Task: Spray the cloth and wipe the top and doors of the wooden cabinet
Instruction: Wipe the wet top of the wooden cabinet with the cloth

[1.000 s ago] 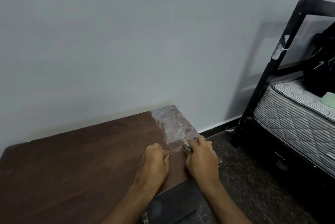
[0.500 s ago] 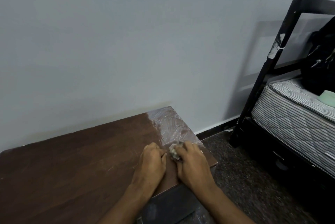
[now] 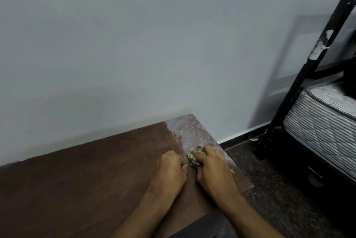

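The dark brown top of the wooden cabinet (image 3: 92, 176) fills the lower left, pushed against the wall. Its far right corner carries a whitish smeared patch (image 3: 190, 132). My right hand (image 3: 212, 166) grips a small crumpled grey-white cloth (image 3: 193, 158) and presses it on the top at the near edge of that patch. My left hand (image 3: 170, 172) rests on the wood just left of the cloth, its fingers curled under. The cabinet doors are out of sight and no spray bottle shows.
A plain pale wall (image 3: 154, 45) rises behind the cabinet. To the right, dark speckled floor (image 3: 269, 189) leads to a black bed frame (image 3: 308, 68) with a striped mattress (image 3: 323, 120).
Both hands slid left and away from me along the cabinet top, the cloth moving from the right edge toward the smeared patch. The camera turned slightly left.
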`<move>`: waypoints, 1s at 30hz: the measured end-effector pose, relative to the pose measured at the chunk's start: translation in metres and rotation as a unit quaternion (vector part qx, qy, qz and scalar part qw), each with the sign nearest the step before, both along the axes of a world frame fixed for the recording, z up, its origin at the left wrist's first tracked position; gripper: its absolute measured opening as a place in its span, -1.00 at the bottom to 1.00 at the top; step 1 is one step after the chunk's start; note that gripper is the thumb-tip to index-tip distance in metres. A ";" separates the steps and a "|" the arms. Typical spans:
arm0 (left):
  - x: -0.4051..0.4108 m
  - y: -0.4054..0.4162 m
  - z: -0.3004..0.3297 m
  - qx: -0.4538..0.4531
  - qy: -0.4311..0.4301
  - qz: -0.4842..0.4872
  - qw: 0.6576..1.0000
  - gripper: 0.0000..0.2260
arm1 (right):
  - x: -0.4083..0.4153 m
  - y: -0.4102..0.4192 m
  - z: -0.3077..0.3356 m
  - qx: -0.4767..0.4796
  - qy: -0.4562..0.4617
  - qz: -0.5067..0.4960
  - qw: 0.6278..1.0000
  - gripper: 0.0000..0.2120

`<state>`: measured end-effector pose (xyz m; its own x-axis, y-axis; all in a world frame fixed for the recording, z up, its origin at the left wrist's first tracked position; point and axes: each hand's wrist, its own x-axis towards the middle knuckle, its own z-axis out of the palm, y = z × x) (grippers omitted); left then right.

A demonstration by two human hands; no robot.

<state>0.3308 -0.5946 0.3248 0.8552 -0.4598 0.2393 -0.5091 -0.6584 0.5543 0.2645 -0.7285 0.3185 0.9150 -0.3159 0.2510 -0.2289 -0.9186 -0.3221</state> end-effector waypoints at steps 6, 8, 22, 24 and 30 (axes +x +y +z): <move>0.045 0.007 -0.005 -0.013 0.018 0.043 0.999 -0.98 | 0.022 -0.002 0.007 0.025 0.020 0.007 0.999 -0.60; 0.053 0.014 -0.004 -0.012 0.026 0.047 0.999 -0.97 | 0.008 0.004 0.004 0.034 0.012 0.024 0.999 -0.60; 0.080 0.010 0.006 -0.065 0.054 0.045 0.995 -0.91 | 0.029 0.027 0.013 0.098 0.043 0.011 0.994 -0.51; 0.085 0.010 0.008 -0.066 0.056 0.048 0.995 -0.92 | 0.041 0.021 0.011 0.087 0.045 0.004 0.995 -0.54; 0.097 0.009 0.013 -0.045 0.062 0.061 0.995 -0.96 | 0.112 0.007 0.017 0.059 0.073 -0.007 0.996 -0.59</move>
